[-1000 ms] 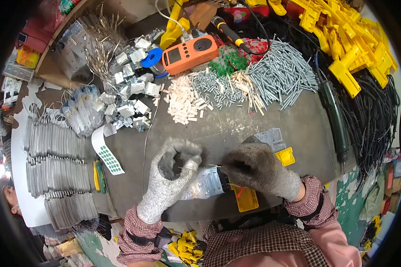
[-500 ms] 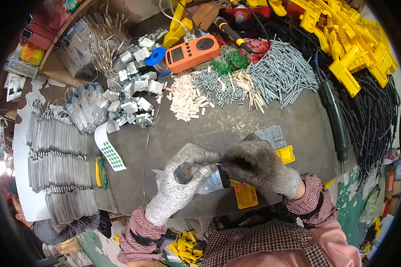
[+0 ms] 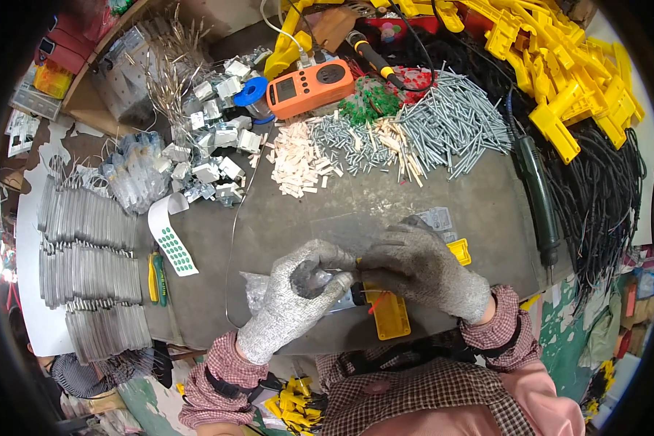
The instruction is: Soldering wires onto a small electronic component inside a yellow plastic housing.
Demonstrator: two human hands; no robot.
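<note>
My left hand, in a pale grey knit glove, has thumb and fingers curled and pinched toward the right hand. My right hand, in a darker-stained glove, meets it fingertip to fingertip. What lies between the fingertips is too small and covered to make out. Below the right hand rests a yellow plastic casing, with a short red wire at its upper left corner. Crumpled clear plastic sticks out beside the left hand. Beyond the right hand are a small yellow part and a clear moulded piece.
Screws, pale small pegs and an orange meter lie at the back. Stacked grey strips, yellow-green pliers and a sticker strip are left. An electric screwdriver, black cables and yellow casings are right.
The left hand has shifted slightly, and more of the clear plastic shows beside it. Both hands stay together at the fingertips. The whole view has moved a little.
</note>
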